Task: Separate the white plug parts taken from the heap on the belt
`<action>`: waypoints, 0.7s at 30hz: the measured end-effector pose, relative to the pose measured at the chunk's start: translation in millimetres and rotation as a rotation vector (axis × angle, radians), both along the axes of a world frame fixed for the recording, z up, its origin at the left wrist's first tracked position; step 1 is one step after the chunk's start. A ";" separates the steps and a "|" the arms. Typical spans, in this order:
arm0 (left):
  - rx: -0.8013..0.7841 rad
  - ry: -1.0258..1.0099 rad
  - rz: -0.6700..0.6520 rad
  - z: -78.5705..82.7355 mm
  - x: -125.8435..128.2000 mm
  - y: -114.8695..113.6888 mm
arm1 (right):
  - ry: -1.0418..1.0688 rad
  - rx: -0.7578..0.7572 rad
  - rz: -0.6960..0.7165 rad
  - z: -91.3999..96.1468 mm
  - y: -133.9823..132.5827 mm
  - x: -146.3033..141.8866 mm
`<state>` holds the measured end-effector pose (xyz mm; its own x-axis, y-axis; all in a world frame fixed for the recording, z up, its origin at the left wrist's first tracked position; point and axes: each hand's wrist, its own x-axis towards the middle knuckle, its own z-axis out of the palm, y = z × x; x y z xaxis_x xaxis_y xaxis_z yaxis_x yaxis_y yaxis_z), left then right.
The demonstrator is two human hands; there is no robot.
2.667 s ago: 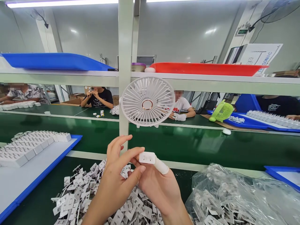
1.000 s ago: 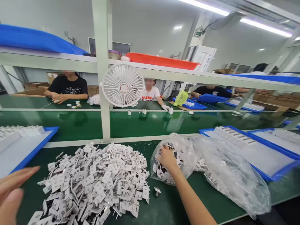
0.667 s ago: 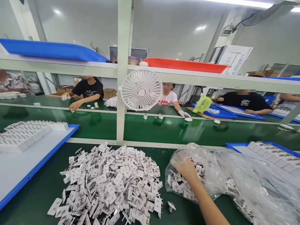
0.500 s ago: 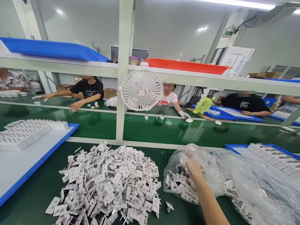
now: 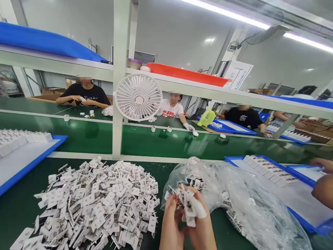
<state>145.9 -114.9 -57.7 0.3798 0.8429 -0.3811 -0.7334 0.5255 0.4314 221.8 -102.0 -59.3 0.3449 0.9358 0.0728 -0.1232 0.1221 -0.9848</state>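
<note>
My right hand (image 5: 202, 217) is closed around a handful of small white plastic plug pieces with metal pins (image 5: 189, 205). My left hand (image 5: 170, 217) meets it from the other side, its fingers curled against the same bunch. Some fingertips are hidden behind the pieces. Just behind both hands lies a clear plastic bag (image 5: 260, 205), its mouth open, with more of these pieces inside. To the left of my hands a large loose heap of the same plug pieces (image 5: 104, 205) covers the green work surface.
Blue-rimmed trays with rows of white housings stand at left (image 5: 56, 144) and right (image 5: 260, 163). A white fan (image 5: 138, 98) hangs on the post (image 5: 118, 139). Beyond runs a green conveyor (image 5: 177, 142) with co-workers behind it. Another person's hand (image 5: 322, 184) is at far right.
My right hand has come out of the bag with a handful of plug pieces, and my left hand has entered view beside it. The view has shifted right; another person's hand appears at right.
</note>
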 end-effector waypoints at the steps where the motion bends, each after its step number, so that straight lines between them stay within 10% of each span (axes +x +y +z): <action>1: -0.053 -0.095 0.039 5.9 -2.2 3.5 | -0.070 0.014 0.005 -2.3 -4.9 -7.5; 8: -0.219 -0.404 0.364 16.1 -50.5 7.0 | -0.937 0.304 0.219 -11.1 -2.3 -58.3; 21: -0.217 -0.600 0.460 40.5 -132.5 26.7 | -1.158 0.635 0.392 38.1 28.1 -139.4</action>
<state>13.4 -88.2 -17.3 0.2044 0.8954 -0.3955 -0.9726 0.1402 -0.1853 82.4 -73.8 -21.1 -0.4811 0.6555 0.5821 0.5907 0.7330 -0.3372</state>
